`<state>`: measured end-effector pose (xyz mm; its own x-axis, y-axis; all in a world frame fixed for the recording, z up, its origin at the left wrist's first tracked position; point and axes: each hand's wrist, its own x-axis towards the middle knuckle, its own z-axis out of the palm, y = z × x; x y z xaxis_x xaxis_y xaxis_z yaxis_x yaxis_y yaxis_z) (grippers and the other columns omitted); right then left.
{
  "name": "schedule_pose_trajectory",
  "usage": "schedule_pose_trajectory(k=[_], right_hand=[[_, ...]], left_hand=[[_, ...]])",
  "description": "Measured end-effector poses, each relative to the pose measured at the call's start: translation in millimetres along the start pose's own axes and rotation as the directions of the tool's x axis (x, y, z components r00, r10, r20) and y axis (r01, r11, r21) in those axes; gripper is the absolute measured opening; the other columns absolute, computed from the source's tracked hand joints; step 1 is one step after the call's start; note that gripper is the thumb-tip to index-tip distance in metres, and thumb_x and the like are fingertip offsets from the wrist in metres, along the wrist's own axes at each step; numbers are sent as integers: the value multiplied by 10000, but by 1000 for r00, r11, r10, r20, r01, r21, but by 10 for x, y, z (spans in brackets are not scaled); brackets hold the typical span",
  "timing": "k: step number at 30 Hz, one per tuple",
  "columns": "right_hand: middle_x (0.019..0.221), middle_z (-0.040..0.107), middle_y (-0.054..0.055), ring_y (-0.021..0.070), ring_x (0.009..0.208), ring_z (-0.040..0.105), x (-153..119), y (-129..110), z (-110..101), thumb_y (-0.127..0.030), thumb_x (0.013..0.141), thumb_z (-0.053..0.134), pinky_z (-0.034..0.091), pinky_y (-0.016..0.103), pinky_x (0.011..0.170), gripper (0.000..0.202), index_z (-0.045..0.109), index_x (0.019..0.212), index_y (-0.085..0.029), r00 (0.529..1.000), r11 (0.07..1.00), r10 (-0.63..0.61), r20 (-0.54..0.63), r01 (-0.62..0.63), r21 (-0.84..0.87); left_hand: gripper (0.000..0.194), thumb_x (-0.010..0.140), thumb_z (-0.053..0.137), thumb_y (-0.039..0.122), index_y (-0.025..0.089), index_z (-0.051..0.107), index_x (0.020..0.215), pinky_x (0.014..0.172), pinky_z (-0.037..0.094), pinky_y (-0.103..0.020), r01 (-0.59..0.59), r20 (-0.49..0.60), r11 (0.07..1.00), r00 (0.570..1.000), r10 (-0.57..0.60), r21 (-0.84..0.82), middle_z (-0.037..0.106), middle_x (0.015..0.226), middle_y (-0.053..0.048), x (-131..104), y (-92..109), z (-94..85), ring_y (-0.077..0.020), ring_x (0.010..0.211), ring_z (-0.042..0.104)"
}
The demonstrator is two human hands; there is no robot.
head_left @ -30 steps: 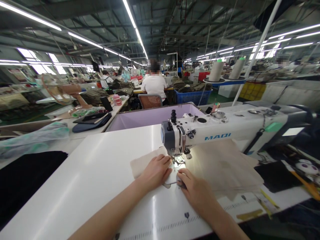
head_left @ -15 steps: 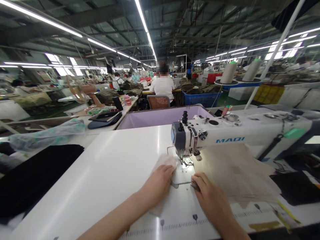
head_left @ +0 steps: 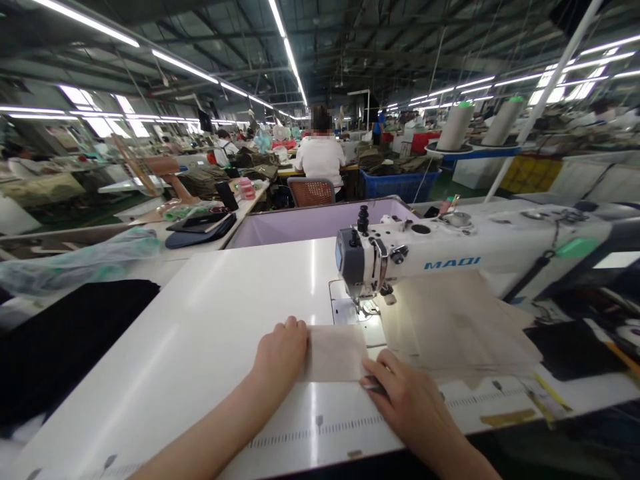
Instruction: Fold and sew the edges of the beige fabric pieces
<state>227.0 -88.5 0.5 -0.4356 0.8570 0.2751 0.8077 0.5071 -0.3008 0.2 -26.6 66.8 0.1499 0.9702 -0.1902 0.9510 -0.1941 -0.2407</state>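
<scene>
A small beige fabric piece point(head_left: 336, 353) lies flat on the white table in front of the sewing machine point(head_left: 410, 257). My left hand point(head_left: 281, 353) grips its left edge, fingers together. At its right edge is my right hand point(head_left: 400, 390), closed around a small dark metal tool point(head_left: 374, 385), with fingertips touching the fabric. The needle and lit presser foot point(head_left: 369, 307) stand just beyond the fabric's far right corner. Larger beige fabric sheets point(head_left: 455, 327) lie under the machine arm, right of the needle.
Black cloth point(head_left: 75, 340) lies at the left, and a black piece point(head_left: 575, 350) at the right. Behind the table is a lilac-lined bin point(head_left: 295, 225). A person in white point(head_left: 320, 160) sits farther off. Thread cones point(head_left: 456, 127) stand back right.
My left hand has moved left and the fabric has come away from the needle area, now flat between both hands. My right hand has shifted slightly left and down. The view has shifted a little.
</scene>
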Motion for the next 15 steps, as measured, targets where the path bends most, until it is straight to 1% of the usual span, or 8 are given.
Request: schedule_pose_trajectory(k=[1,3,4,6,7,8,10,15], right_hand=[[927,631,48,211,734,663,6,-6,-7,-218,949,586,495,289,594,196,641,1136,-193,1000,1000,12,14,-12,-9],[936,635,47,211,733,663,19,-13,-26,-211,940,605,503,291,591,194,654,1127,-198,999,1000,21,27,-20,-16],[964,643,54,214,750,668,25,-14,-36,-206,935,612,514,296,601,200,658,1130,-201,999,1000,24,28,-24,-15],[1098,658,86,235,854,686,39,-13,-55,-188,918,627,546,315,670,228,661,1144,-200,999,1000,28,20,-28,-6],[1183,652,102,249,926,687,49,-9,-63,-174,909,631,558,329,722,239,661,1146,-197,999,1000,27,18,-27,2],[1253,639,112,263,992,680,65,-2,-72,-160,904,630,563,344,775,245,662,1144,-193,999,1000,29,16,-29,10],[1304,634,113,275,1062,666,113,20,-94,-143,909,614,558,363,848,243,661,1144,-184,999,999,38,29,-39,36],[1204,686,62,239,1037,673,288,104,-166,-154,953,568,549,339,866,196,659,1117,-211,994,991,78,74,-86,105]], left_hand=[[266,909,430,-3,109,639,1029,711,571,-389,-34,-21,999,999,34,-2,634,1001,-135,-10,25,1,-289,926,662],[248,928,456,27,129,636,1065,791,556,-399,-218,-120,975,970,212,-41,641,1049,-126,-20,118,35,-282,990,634],[245,949,471,60,142,624,1121,852,542,-405,-346,-193,936,925,328,-64,639,1117,-122,-20,182,68,-278,1053,611],[279,986,502,145,165,571,1256,974,494,-409,-552,-335,829,800,497,-87,603,1277,-108,-6,316,154,-268,1183,545],[305,995,517,183,168,547,1299,1010,471,-411,-598,-380,797,760,527,-90,582,1331,-102,9,375,197,-268,1223,518],[330,998,528,213,165,530,1324,1029,456,-414,-617,-407,782,741,535,-95,568,1364,-99,29,422,233,-269,1247,500],[349,997,535,238,167,521,1339,1028,450,-413,-607,-426,784,747,511,-125,573,1363,-93,85,475,272,-266,1247,502],[341,999,507,244,183,528,1334,1001,454,-431,-570,-432,797,781,450,-199,593,1338,-95,244,469,214,-270,1218,524]])
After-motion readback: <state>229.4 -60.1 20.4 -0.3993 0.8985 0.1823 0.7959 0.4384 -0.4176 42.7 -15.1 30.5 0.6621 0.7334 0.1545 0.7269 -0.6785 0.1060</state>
